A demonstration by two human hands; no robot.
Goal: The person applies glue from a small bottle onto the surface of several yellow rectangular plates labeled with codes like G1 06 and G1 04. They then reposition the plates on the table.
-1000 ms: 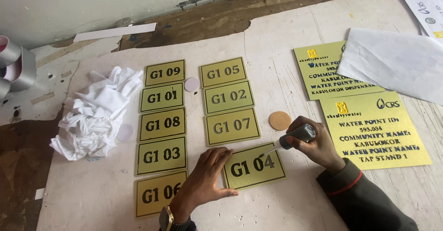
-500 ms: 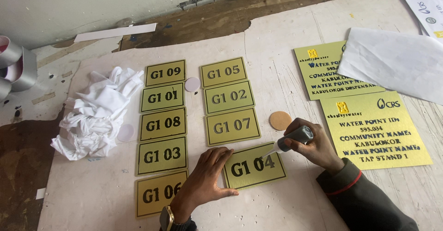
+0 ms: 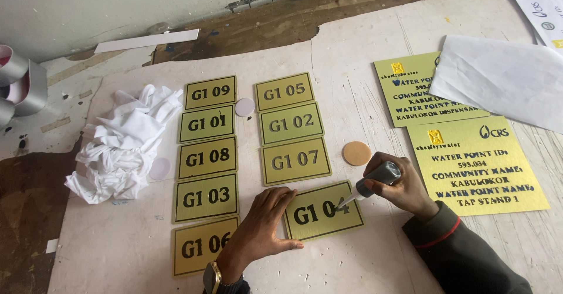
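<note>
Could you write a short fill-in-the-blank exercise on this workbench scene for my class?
1. The right hand holds a grey ____ whose tip touches the gold plate.
2. The left hand steadies that plate; a ____ sits on its wrist.
3. A crumpled white ____ lies left of the plate columns.
4. The brown disc is ____ in shape.

Missing words: pen; watch; cloth; round

Tape rolls [image 3: 17, 85] cut off at left edge; white sheet [image 3: 504, 80] hides upper yellow sign's [image 3: 419, 91] right side.

A crumpled white cloth [image 3: 126, 147] lies beside a round tan disc [image 3: 356, 153].
</note>
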